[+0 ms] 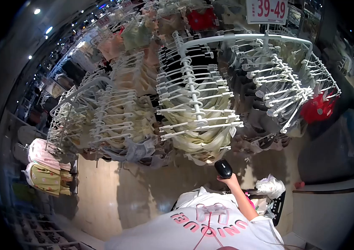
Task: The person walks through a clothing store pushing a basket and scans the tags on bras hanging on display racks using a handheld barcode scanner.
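Note:
My right hand [228, 180] is closed around a black handheld device [223, 168] with a rounded top, held out in front of my white printed shirt [210, 221]. Just beyond the device hangs a row of pale yellow-green garments [202, 143] on white clip hangers [192, 91], stacked along a white rack arm. The device appears close to the lowest garments; whether it touches them I cannot tell. My left hand does not show in the view.
A white rack rail [248, 37] carries more hangers on both sides. Red garments [319, 108] hang at the right. A black basket [278, 208] with white items stands by my right arm. Folded pink clothes [43, 153] are at the left. A price sign [266, 11] is above.

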A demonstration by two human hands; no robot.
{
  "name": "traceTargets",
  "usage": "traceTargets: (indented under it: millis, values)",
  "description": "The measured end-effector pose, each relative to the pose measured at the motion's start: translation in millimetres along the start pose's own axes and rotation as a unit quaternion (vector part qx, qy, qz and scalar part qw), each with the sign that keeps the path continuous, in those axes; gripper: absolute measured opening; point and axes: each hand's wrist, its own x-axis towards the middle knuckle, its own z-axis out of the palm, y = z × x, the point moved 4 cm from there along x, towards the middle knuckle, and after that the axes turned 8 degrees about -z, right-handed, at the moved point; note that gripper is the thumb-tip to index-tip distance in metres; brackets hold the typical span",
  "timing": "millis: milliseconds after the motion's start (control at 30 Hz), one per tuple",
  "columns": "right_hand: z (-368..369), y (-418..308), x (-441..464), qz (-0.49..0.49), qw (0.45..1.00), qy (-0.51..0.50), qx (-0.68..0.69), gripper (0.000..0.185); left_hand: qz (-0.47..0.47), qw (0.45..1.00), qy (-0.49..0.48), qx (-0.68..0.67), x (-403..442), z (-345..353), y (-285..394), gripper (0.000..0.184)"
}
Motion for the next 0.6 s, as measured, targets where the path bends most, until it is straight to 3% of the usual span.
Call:
traceTargets:
  millis: [233, 267, 333, 433, 533, 600]
  values:
    - [-9, 35, 1, -0.04, 0.986, 0.05, -0.156, 0.045, 0.022, 0.999, -0.002, 0.038, 16, -7, 4, 0.041]
    - [-9, 36, -4, -0.085, 0.98, 0.055, -0.173, 0.037, 0.027, 0.998, -0.001, 0.048, 19, -12, 5, 0.041]
    - [-13, 36, -18, -0.054, 0.994, 0.032, -0.094, 0.04, 0.036, 0.997, -0.006, 0.07, 25, -15, 7, 0.041]
    - [-31, 9, -33, -0.07, 0.989, 0.076, -0.106, 0.038, 0.043, 0.995, -0.008, 0.094, 34, -20, 10, 0.04]
    - [-63, 18, -36, -0.119, 0.961, 0.183, -0.169, 0.038, 0.046, 0.991, -0.017, 0.124, 40, -17, 10, 0.04]
    - [-82, 13, -44, -0.066, 0.952, 0.252, -0.164, 0.039, 0.048, 0.988, -0.028, 0.146, 40, -15, 9, 0.04]
